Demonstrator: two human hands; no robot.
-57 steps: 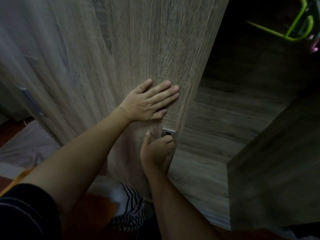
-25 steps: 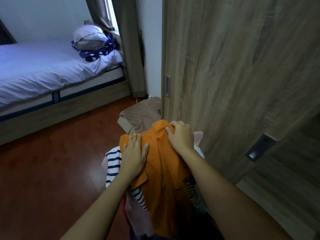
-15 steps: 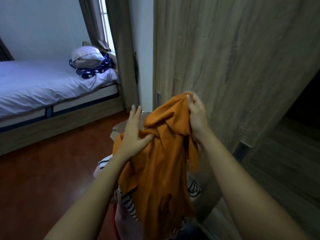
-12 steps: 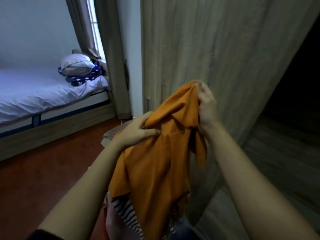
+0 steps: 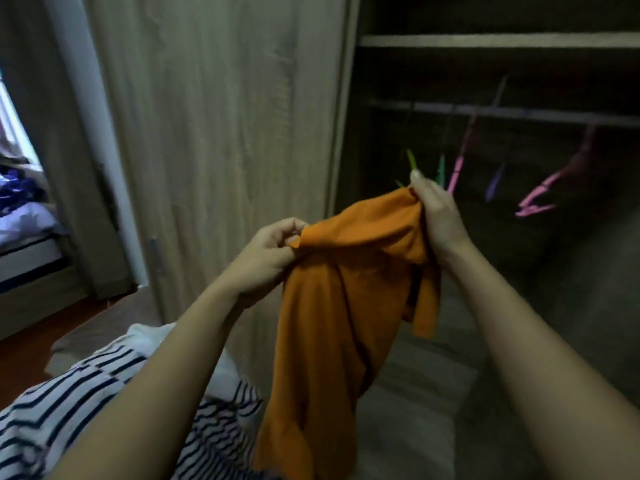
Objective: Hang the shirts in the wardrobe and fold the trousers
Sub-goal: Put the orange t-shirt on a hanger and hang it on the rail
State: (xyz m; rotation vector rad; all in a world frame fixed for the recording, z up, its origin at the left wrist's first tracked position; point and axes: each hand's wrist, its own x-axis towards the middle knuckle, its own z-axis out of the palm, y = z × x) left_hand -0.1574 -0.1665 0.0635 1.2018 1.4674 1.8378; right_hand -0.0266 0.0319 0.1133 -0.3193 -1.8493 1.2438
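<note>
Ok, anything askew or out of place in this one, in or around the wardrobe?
Only one thing: the pink hanger at the right of the rail hangs tilted, unlike the straighter ones beside it. The orange shirt held between the left hand and right hand is bunched, not damaged.

shirt (image 5: 332, 306): orange | garment (image 5: 86, 403): white, dark stripes | hangers (image 5: 457, 171): pink, green, purple | floor (image 5: 31, 344): reddish-brown

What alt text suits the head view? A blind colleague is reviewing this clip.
Two bare hands, left hand and right hand, hold up an orange shirt by its top edge before an open wardrobe. Coloured hangers hang on its rail; striped clothes lie lower left.
</note>
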